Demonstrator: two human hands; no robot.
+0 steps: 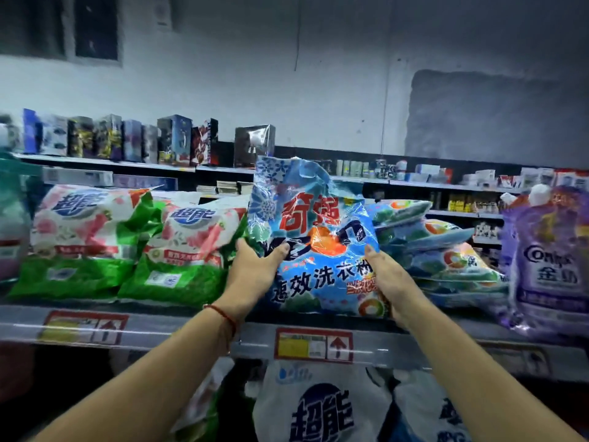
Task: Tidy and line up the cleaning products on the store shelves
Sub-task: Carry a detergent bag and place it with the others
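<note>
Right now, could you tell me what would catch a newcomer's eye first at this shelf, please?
The blue detergent bag stands upright at centre, gripped at its sides by the left hand and right hand. To its left lie two green-and-pink bags. Right of it is a stack of blue bags, then a purple pouch at the far right.

Blue detergent bag [314, 247] upright on shelf [178, 330]

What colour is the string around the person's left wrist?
Red; the string shows clearly in the head view, on the left hand side.
</note>
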